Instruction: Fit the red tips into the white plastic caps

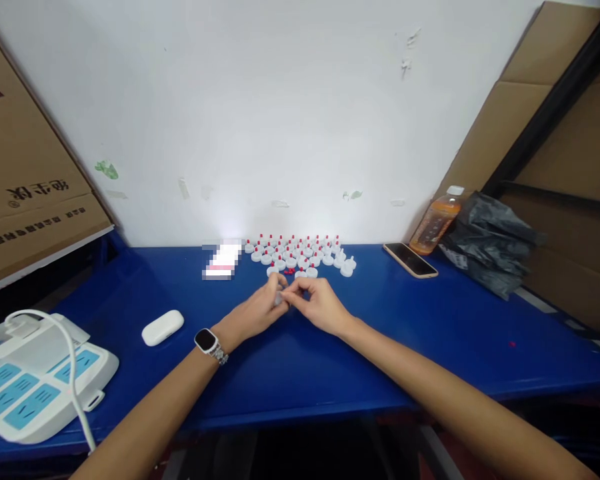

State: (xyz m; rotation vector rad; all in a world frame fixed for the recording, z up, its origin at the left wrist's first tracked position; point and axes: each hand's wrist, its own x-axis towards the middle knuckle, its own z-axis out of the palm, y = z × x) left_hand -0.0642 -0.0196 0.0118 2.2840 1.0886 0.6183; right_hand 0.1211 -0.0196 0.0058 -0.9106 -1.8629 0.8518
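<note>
Over the middle of the blue table, my two hands meet fingertip to fingertip. My left hand (257, 310) is closed around a white nozzle cap (279, 298), partly hidden by the fingers. My right hand (323, 305) pinches at that cap's tip; whatever small piece sits between its fingertips is hidden. Just beyond the hands stand rows of white nozzle caps (291, 262) with small red tips. A small pile of loose red tips (289, 271) lies in front of them. At the right of the group, a white cap without a red tip (347, 269) is tilted.
Left on the table (360, 373) are a white earbud case (163, 327) and a power strip (45, 387) with a white cable. A lit, blurred-out screen (223, 260) lies behind. Rightward are a phone (411, 259), an orange drink bottle (436, 220) and a black plastic bag (490, 240).
</note>
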